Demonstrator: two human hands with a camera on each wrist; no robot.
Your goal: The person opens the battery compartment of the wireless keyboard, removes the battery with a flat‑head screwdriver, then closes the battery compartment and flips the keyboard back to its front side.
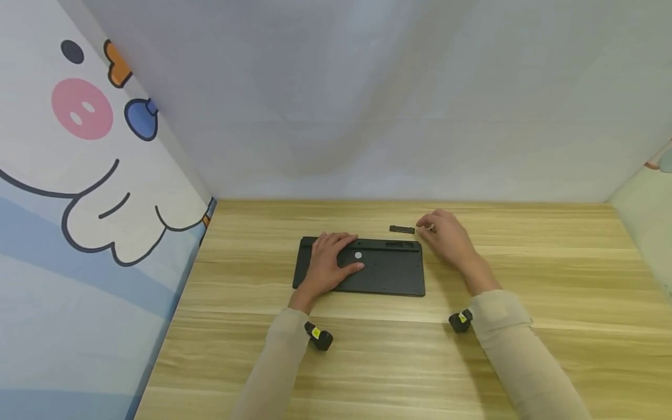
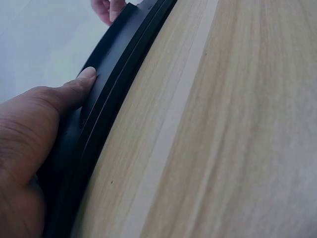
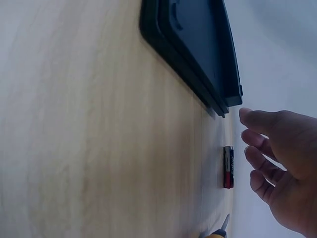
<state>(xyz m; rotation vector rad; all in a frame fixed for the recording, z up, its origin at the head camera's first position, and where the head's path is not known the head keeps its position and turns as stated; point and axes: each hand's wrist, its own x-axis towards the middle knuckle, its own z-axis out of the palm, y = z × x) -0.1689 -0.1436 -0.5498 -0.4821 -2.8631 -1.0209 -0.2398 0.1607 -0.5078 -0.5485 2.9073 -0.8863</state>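
Observation:
A black keyboard (image 1: 388, 277) lies face down on the wooden table, its battery slot (image 1: 400, 245) uncovered near the far right corner. My left hand (image 1: 328, 265) rests spread on the keyboard's left half; in the left wrist view its thumb (image 2: 79, 89) lies flat on the back. Just beyond the keyboard's far edge is a small black battery cover (image 1: 402, 229). My right hand (image 1: 446, 236) hovers right of that cover, fingers loosely bent. The right wrist view shows nothing between thumb and fingers. Beside those fingers, a black-and-red battery (image 3: 228, 167) is on the table.
A pointed tool with a yellow-and-black handle (image 3: 218, 234) shows partly at the bottom of the right wrist view. A pale wall (image 1: 388, 116) stands behind the table (image 1: 378, 361), and a cartoon-printed panel (image 1: 105, 233) borders its left side.

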